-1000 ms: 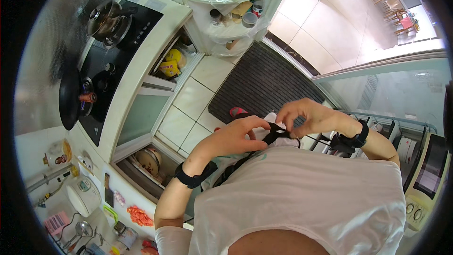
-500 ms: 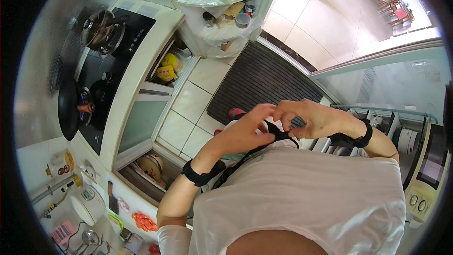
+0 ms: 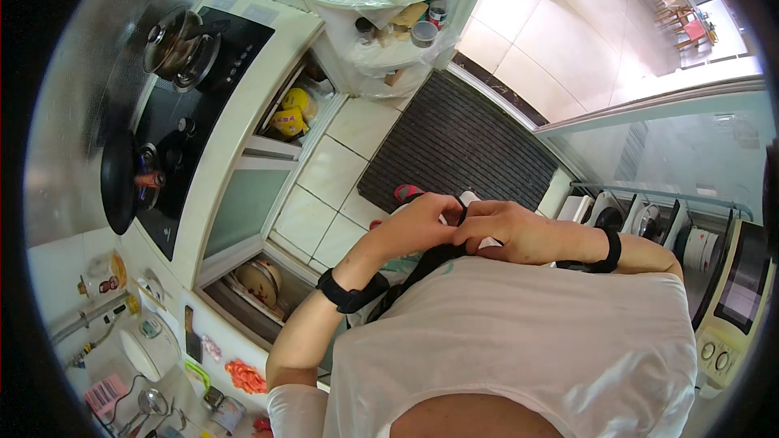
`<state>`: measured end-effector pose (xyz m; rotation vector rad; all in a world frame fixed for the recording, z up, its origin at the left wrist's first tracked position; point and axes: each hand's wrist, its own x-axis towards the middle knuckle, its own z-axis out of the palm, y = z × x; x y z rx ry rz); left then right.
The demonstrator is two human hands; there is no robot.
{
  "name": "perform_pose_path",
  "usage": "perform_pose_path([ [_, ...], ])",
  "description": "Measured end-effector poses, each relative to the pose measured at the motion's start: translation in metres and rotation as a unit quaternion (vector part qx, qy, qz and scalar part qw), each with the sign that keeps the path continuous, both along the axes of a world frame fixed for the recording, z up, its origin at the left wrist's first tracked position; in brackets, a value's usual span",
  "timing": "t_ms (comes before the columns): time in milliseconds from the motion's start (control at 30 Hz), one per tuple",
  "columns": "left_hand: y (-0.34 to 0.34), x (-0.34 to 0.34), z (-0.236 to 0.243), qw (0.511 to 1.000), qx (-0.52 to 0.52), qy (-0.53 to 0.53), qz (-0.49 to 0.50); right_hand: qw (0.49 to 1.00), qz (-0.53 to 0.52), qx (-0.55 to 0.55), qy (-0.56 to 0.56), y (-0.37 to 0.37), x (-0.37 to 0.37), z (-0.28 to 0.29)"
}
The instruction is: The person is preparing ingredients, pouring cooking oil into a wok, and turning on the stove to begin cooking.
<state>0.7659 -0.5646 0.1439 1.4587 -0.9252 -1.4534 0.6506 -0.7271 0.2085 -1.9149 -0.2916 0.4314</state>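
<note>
In front of my waist, my left hand (image 3: pixel 410 231) and my right hand (image 3: pixel 523 234) meet with their fingertips together. Both sets of fingers are closed around a black strap (image 3: pixel 442 255), which runs down to the left along my white shirt (image 3: pixel 519 332). Most of what lies between the fingers is hidden, so its exact end or fastening does not show. A black band sits on my left wrist (image 3: pixel 349 292), and another on my right wrist (image 3: pixel 610 250).
To the left stands a counter with a black gas stove (image 3: pixel 191 130), a dark wok (image 3: pixel 119 182) and a glass-lidded pot (image 3: pixel 172 36). Below, a drawer (image 3: pixel 243 300) is pulled out. A ribbed dark mat (image 3: pixel 458 138) covers the floor ahead. A microwave (image 3: pixel 730 300) stands at right.
My fingers, spread a little apart before, have closed together on the black strap. The right hand has shifted left and slightly down; the left hand has moved slightly right.
</note>
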Motion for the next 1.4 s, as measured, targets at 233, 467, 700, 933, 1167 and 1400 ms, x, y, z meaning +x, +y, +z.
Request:
perform_pose_path([
  [233,-0.018,-0.003,-0.007,0.992,0.002,-0.088,0.091,0.995,0.028,-0.05,-0.087,0.005,0.002,-0.002],
  [467,-0.029,-0.009,-0.017,0.999,0.009,-0.016,0.04,0.999,0.004,0.044,0.032,0.004,-0.005,-0.007],
  [700,-0.014,-0.006,-0.009,0.998,-0.034,0.046,-0.011,0.999,-0.021,0.044,0.014,0.0,-0.008,-0.008],
  [933,-0.016,-0.003,0.01,0.998,-0.065,0.01,-0.005,0.998,-0.058,0.021,0.018,-0.001,0.001,0.0],
  [1167,-0.016,0.0,0.012,0.994,-0.108,0.01,-0.015,0.993,-0.113,0.003,0.041,0.002,0.008,0.01],
  [1400,-0.001,0.002,0.01,0.963,-0.063,0.251,0.077,0.993,-0.115,-0.027,-0.026,0.009,0.006,0.006],
])
